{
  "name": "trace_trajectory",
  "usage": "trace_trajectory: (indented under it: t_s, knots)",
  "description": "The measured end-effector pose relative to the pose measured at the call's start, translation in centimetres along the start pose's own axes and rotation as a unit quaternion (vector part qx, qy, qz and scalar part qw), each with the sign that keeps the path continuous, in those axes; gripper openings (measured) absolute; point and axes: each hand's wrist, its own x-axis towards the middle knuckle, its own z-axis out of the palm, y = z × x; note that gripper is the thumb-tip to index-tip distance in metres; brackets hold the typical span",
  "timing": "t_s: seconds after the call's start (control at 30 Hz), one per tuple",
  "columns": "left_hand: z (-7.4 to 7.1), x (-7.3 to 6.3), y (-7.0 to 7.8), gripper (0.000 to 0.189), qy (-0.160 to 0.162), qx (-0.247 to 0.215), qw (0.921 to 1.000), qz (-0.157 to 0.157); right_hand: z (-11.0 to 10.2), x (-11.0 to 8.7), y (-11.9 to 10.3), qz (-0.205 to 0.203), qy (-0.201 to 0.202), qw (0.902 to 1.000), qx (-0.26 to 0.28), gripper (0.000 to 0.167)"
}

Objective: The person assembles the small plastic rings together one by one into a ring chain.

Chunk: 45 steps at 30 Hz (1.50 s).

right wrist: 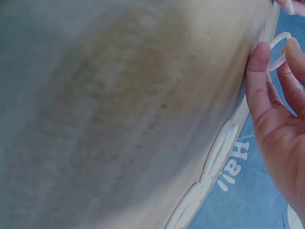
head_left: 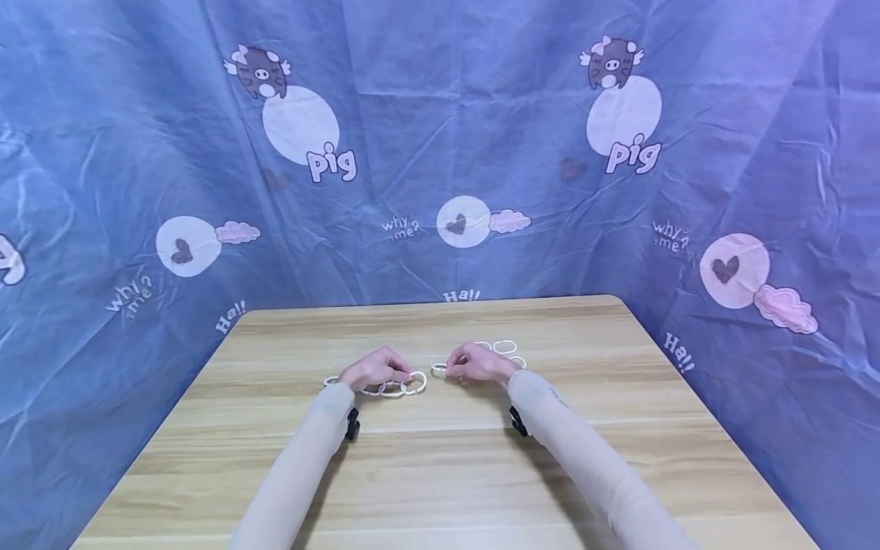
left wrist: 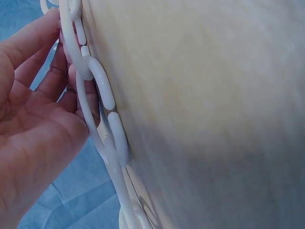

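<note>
My left hand (head_left: pixel 376 368) pinches the right end of a chain of white plastic links (head_left: pixel 393 389), close over the table. In the left wrist view the chain (left wrist: pixel 97 81) runs past the fingers, each link hooked through its neighbour, with small gaps in the link sides. The end link (head_left: pixel 418 384) sticks out to the right of the fingertips. Across a short gap, my right hand (head_left: pixel 476 362) pinches a single white link (head_left: pixel 438 370) between thumb and fingers. That link (right wrist: pixel 280 42) stands out from the fingertips towards the left hand.
Behind the right hand, several loose white links (head_left: pixel 505 347) lie on the wooden table (head_left: pixel 440 473). A blue printed curtain (head_left: pixel 426 137) hangs round the table's back and sides. Dark bands (head_left: pixel 353 424) sit at both wrists.
</note>
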Motion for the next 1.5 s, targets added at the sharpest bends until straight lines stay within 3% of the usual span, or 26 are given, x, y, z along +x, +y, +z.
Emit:
trace_trajectory:
  t_s: [0.47,0.87,1.13,1.5]
  knots:
    - [0.0,-0.1,0.4,0.012,0.004,0.001,1.0000,-0.003,0.3,-0.2,0.0,-0.030,0.043,0.9986,0.007,0.015]
    - [-0.3,-0.1,0.3,0.011,-0.011,-0.004,0.9999,0.010,1.4,-0.8,-0.9,-0.033,0.051,0.9981,0.005,0.016]
    - [-0.6,0.0,0.0,0.016,-0.027,-0.042,0.9983,0.031,2.4,-0.5,-2.0,-0.050,0.044,0.9962,-0.056,0.011]
    - [-0.5,0.1,-0.5,0.016,-0.017,-0.053,0.9983,0.016,3.4,-0.5,-3.0,-0.060,0.048,0.9917,-0.103,0.011]
